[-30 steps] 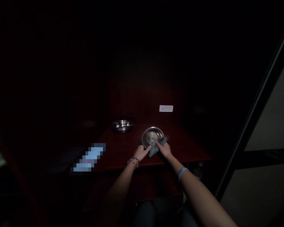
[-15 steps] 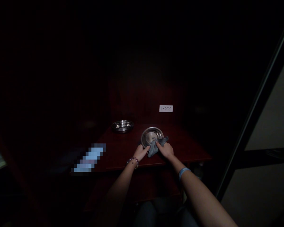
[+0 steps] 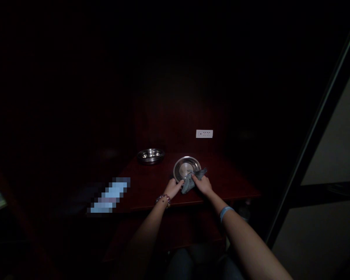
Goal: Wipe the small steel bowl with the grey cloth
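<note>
My left hand [image 3: 174,188] grips the steel bowl [image 3: 185,168] at its near left rim, thumb in front, the other fingers mostly out of sight. My right hand [image 3: 204,186] pinches the grey cloth [image 3: 188,184], thumb bearing down on it where it meets the bowl's lower right side. Whether those fingers also hold the rim through the fabric, I cannot tell.

The bowl sits tilted between my hands, its hollow facing me, over the front part of the red table [image 3: 221,182]; whether its base rests on the wood is hidden. Over the last second, bowl, cloth and both hands have slipped a touch to the left together, and both grips are unchanged. I read that as a small adjustment: the cloth is on the bowl as before, the work on this piece apparently unfinished.

A beaded bracelet [image 3: 163,200] rings my left wrist, a blue band [image 3: 226,212] my right forearm. Farther back on the left, apart from my hands, the stack [image 3: 151,155] of shiny dishes stands where it was. Behind, a white socket [image 3: 204,133] is set in the dark wall [image 3: 169,126]. At left, a pale patch [image 3: 109,197] is too blurred to identify.
</note>
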### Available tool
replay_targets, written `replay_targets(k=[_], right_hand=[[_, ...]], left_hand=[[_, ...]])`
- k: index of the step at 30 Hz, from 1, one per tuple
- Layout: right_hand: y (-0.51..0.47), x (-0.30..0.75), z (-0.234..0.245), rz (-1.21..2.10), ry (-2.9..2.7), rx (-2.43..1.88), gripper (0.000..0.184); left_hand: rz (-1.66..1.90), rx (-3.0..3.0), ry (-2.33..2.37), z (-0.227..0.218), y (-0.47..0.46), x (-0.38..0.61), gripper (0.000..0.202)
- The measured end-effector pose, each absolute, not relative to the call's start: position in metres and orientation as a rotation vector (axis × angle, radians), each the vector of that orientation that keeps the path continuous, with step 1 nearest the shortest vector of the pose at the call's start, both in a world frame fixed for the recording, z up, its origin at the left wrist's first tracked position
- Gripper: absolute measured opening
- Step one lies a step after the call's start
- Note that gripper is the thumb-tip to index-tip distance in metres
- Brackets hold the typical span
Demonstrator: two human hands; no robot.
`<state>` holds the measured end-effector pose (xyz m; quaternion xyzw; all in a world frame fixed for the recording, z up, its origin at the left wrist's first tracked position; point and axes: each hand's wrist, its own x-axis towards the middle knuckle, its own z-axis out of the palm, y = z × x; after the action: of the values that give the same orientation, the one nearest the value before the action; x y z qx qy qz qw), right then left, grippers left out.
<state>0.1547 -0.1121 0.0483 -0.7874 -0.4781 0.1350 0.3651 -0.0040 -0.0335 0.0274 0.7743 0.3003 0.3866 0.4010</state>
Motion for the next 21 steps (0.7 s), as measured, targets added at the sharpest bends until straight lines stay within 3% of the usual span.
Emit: replay_targets(k=[16,21], right_hand=[[-0.102,0.16,0.037,0.414,-1.201,-1.897,0.052],[-0.103,0.157,0.039,0.435,-1.208,-1.921,0.048]], left_hand=[[0.975,1.878,0.765,0.026,-0.034,-0.003,0.032],[1.173,1.777,0.709,0.025,-0.033,-0.004,0.067]])
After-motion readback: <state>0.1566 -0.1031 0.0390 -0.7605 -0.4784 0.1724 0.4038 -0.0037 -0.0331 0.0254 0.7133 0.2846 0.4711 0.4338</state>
